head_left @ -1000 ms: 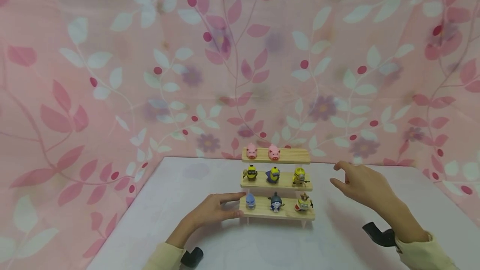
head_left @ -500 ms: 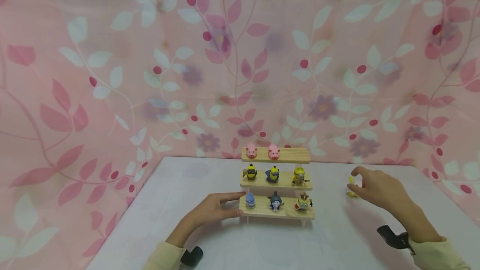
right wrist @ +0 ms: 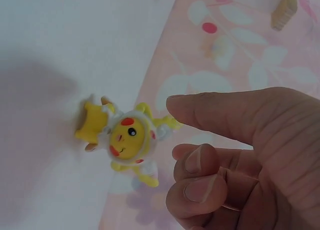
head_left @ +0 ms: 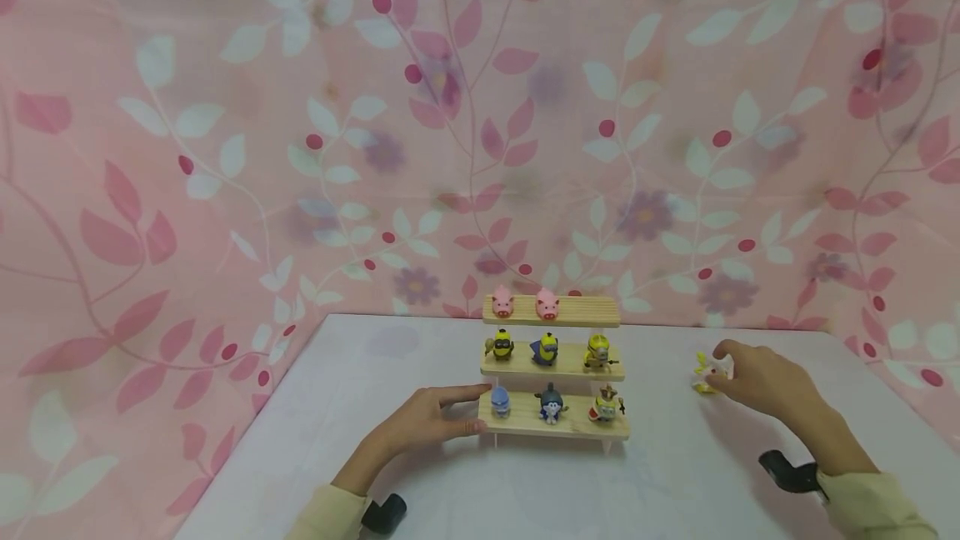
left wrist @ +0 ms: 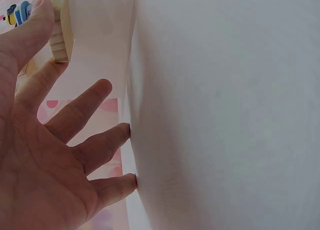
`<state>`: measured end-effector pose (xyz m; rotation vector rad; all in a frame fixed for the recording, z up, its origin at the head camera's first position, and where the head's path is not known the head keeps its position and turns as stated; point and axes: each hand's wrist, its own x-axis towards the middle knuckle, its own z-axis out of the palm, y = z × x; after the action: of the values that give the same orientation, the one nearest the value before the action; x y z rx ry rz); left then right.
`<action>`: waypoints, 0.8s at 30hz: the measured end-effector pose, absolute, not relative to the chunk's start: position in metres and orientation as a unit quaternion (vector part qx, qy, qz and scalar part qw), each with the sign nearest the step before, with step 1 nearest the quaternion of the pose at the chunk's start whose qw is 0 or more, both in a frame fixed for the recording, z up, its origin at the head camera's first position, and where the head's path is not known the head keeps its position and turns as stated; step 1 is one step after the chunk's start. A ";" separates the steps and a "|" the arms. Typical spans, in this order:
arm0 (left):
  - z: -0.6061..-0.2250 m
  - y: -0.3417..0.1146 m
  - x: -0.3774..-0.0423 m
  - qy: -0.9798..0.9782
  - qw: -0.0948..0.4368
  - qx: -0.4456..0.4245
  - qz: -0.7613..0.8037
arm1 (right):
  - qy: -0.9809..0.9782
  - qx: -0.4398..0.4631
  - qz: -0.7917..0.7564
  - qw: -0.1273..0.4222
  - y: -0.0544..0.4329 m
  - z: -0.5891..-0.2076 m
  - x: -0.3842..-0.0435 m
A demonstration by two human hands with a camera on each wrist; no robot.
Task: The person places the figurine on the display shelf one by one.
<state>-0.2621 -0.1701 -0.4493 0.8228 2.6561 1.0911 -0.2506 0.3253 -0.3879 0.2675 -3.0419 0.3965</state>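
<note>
A small wooden three-tier display shelf (head_left: 555, 426) stands on the table, bearing several figurines. My left hand (head_left: 427, 422) grips the left end of its lowest board between thumb and index finger; in the left wrist view the other fingers (left wrist: 80, 110) are spread, lowest ones by the tabletop. To the right of the shelf, a Pikachu figurine (right wrist: 129, 137) in a white hood stands on the table. Close beside it is my right hand (head_left: 772, 382). Its fingertips are bent but apart from the figurine in the right wrist view, with a gap between the digits.
Two pink pig figurines (head_left: 547, 304) sit on the top board. Minion figurines (head_left: 597, 352) fill the middle one. Along the bottom are a blue figurine (head_left: 500, 402), a grey-hatted one (head_left: 552, 405) and a crowned yellow one (head_left: 606, 407). A floral backdrop (head_left: 450, 148) hangs behind the table.
My right hand has moved right and slightly down, away from the shelf, to the Pikachu figurine, which came into sight beside it. The left hand stays on the shelf.
</note>
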 end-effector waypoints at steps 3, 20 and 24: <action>-0.450 -0.170 -0.262 0.888 0.076 0.275 0.362 | -0.988 0.086 0.127 0.028 0.329 -0.389 -0.256; -0.451 -0.170 -0.262 0.881 0.078 0.277 0.375 | -0.986 0.096 0.137 0.001 0.342 -0.401 -0.274; -0.450 -0.170 -0.262 0.883 0.075 0.279 0.369 | -0.985 0.102 0.137 -0.005 0.343 -0.403 -0.275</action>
<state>-0.2621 -0.1698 -0.4499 0.8358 2.6500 1.1084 -0.2754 0.3428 -0.4025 0.3200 -3.1050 0.4312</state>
